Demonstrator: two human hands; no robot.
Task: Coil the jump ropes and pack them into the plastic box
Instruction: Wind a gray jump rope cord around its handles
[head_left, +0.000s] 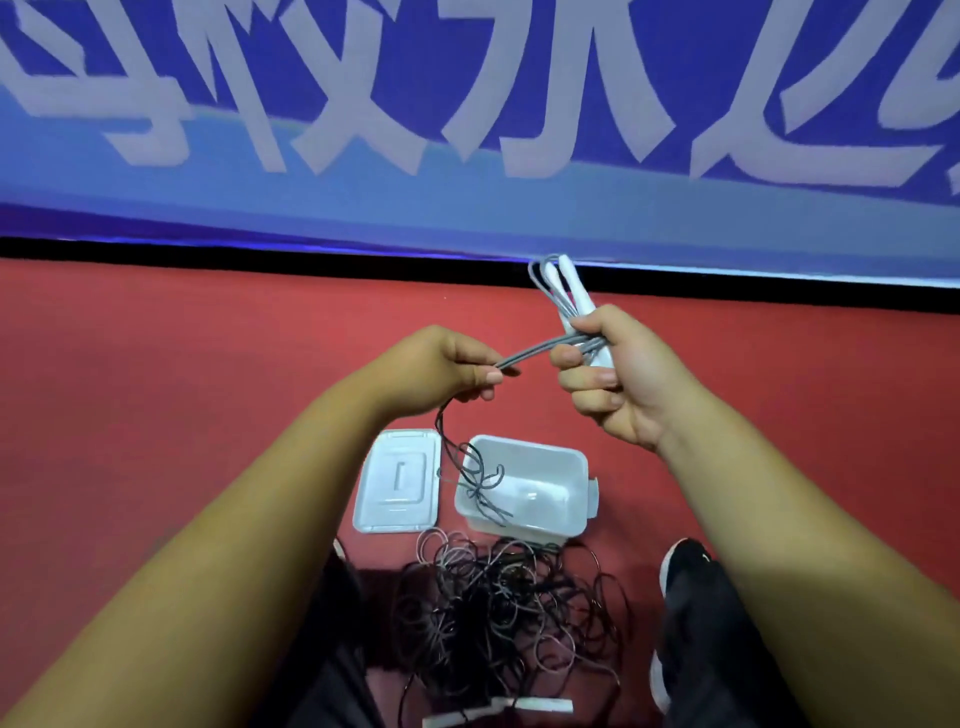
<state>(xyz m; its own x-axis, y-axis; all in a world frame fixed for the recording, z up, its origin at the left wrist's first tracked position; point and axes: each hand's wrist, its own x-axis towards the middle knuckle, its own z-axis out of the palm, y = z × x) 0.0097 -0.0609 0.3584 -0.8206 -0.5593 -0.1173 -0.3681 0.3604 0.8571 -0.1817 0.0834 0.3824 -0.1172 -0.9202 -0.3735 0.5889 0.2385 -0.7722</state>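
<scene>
Jump rope (535, 349) between the hands, pinched by left hand (441, 371), handles (570, 288) gripped in right hand (618, 374).

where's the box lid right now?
Head view, lower centre: the lid lies flat on the red floor, just left of the open plastic box and just beyond the tangled rope pile.

**Plastic, cord and a matt floor**

The box (569, 512) and its lid (397, 480) look like milky, translucent plastic with a soft sheen. The 2 white handles (570, 285) look like smooth plastic. The grey cord (540, 347) is smooth and slightly glossy. The dark cords (498, 597) shine faintly. The red floor (208, 364) is matt.
</scene>
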